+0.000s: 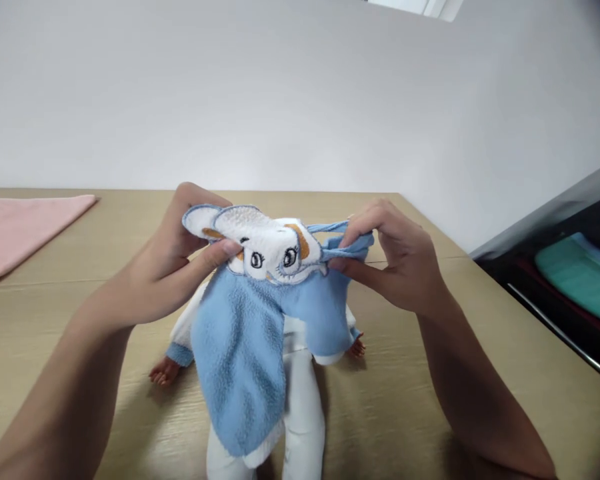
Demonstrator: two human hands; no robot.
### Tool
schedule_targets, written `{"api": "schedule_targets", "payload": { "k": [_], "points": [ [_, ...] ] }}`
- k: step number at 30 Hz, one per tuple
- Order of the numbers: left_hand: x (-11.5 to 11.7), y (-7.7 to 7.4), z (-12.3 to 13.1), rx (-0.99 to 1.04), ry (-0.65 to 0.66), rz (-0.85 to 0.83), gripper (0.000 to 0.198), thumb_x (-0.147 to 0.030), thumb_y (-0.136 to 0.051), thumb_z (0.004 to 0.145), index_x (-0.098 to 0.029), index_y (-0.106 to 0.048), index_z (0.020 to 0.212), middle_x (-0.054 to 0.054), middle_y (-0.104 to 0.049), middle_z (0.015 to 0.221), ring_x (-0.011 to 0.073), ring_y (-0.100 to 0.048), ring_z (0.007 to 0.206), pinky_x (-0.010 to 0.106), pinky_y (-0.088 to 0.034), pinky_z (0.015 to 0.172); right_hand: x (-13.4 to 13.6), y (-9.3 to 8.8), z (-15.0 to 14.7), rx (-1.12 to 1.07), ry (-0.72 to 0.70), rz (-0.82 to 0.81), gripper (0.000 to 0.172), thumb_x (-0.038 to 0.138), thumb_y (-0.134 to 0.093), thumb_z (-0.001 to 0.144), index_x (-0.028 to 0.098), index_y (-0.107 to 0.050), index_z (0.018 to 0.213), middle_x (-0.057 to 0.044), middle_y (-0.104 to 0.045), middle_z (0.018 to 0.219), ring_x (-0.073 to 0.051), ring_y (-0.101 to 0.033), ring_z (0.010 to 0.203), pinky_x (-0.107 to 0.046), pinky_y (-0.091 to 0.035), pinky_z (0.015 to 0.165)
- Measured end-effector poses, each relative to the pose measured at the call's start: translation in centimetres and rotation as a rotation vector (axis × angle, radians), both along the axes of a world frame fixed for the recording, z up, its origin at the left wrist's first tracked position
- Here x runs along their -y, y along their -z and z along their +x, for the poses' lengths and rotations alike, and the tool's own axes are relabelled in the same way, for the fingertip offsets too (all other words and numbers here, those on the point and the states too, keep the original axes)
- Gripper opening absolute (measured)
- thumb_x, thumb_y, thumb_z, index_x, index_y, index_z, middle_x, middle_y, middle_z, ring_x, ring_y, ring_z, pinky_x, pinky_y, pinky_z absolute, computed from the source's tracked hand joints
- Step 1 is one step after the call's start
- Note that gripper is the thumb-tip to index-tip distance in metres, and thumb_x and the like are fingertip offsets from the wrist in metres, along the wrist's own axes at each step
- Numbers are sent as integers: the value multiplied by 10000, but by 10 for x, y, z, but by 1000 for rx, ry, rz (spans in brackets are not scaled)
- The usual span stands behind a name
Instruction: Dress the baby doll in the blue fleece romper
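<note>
Both hands hold up a blue fleece pair of doll overalls (245,347) with a white animal face embroidered on the bib. My left hand (175,267) pinches the bib's left side, its thumb in front beside an embroidered eye. On the other side, my right hand (393,250) grips the blue straps between thumb and fingers. The two legs of the garment hang down. Behind them a doll (303,413) in a white top and white trousers lies on the table. Its small hands show at either side, while its head is hidden by the overalls and my hands.
A pink cloth (27,230) lies at the left on the wooden table (130,427). A pale wall rises behind the table's far edge. At the right, beyond the table, is a dark case or shelf (555,300) with green folded fabric (580,277) in it.
</note>
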State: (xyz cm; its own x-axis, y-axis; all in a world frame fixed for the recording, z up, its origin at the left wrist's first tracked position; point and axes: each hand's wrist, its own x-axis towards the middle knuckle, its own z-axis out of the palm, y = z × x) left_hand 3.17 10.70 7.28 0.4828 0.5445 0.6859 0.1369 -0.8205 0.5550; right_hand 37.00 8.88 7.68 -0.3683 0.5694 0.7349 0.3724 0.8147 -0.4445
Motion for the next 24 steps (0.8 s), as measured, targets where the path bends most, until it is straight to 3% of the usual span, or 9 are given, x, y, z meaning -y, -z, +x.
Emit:
{"api": "schedule_targets", "payload": {
  "k": [3,6,10,13,16,19,22,24],
  "points": [
    [-3,5,1,0,37,68,278,-159,-668,1110,-257,-548,1342,21,-636,1111,139,-620,837,245,-543,684,0,1,1,-16,-145,-93,246,306,-911,969,287,-684,1064,-36,-741,1057,-253,-697,997,-430,-577,876],
    [-1,7,2,-57,-49,75,261,-217,-644,1133,-268,-532,1363,28,-621,1155,168,-642,915,276,-577,759,2,5,0,-52,-248,-255,212,285,-806,1059,304,-611,1142,-23,-776,1132,-232,-746,1004,-408,-620,875],
    [4,8,2,-166,-212,-38,173,-331,-592,1175,-288,-533,1332,8,-618,1134,194,-663,974,292,-594,845,4,9,-2,-66,-74,-246,237,379,-834,1041,316,-640,1162,-1,-699,985,-235,-733,954,-380,-627,832],
    [7,7,1,-266,-273,-156,182,-404,-562,1189,-276,-539,1317,12,-651,1132,214,-691,1026,297,-603,874,6,6,1,-81,-20,-193,335,428,-915,963,312,-683,1174,-24,-687,1047,-246,-715,990,-371,-619,842],
    [10,5,1,-297,-233,-185,205,-419,-594,1172,-256,-581,1296,38,-678,1207,236,-701,1074,304,-611,886,7,1,6,-50,-83,-206,374,447,-934,937,316,-706,1203,-41,-698,1094,-254,-706,995,-382,-617,862],
    [12,4,4,-233,-101,-162,154,-353,-568,1185,-267,-586,1312,32,-681,1278,209,-696,1088,276,-598,912,6,-3,10,-47,-139,-230,318,475,-870,989,312,-722,1217,-61,-710,1124,-274,-710,1048,-412,-618,927],
    [14,5,4,-169,35,-154,214,-292,-564,1184,-279,-544,1397,21,-704,1225,186,-694,1042,260,-587,871,3,-7,13,-88,-198,-210,280,489,-792,1041,327,-731,1262,-73,-711,1223,-302,-687,1223,-479,-580,1109],
    [15,6,1,-175,32,-111,260,-285,-622,1153,-277,-544,1401,27,-712,1207,188,-691,1002,282,-579,851,2,-9,14,-46,-261,-245,344,475,-769,1058,346,-707,1371,-80,-699,1399,-314,-628,1419,-516,-507,1244]
  ]
}}
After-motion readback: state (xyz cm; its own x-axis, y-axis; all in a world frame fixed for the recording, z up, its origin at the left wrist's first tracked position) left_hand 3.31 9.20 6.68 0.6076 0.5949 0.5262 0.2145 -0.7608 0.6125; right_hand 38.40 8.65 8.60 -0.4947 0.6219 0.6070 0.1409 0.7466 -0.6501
